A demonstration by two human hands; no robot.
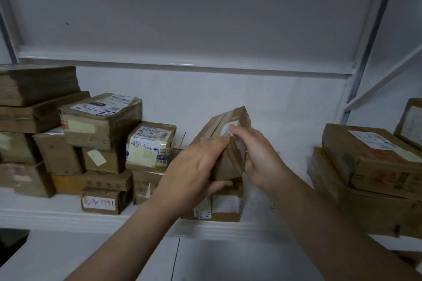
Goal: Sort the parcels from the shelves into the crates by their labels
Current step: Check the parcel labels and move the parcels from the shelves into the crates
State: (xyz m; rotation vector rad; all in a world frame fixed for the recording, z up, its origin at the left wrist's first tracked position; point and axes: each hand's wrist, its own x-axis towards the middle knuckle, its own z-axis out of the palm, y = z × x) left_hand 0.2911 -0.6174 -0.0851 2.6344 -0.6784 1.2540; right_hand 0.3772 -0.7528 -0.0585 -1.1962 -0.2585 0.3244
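Observation:
A small brown cardboard parcel (pixel 230 143) with a white label is held tilted above the white shelf (pixel 57 214), in the middle of the view. My left hand (pixel 196 164) grips its left side and lower edge, thumb underneath. My right hand (pixel 253 155) grips its right side, fingertips on the label. Directly below sits another labelled parcel (pixel 226 207) on the shelf edge, partly hidden by my left hand. No crate is in view.
A pile of several cardboard parcels (pixel 100 121) fills the shelf's left half. Two large stacked boxes (pixel 374 166) stand at the right, with another box (pixel 411 121) leaning behind. An upper shelf (pixel 182 64) hangs overhead. A metal upright (pixel 358 70) rises at the right.

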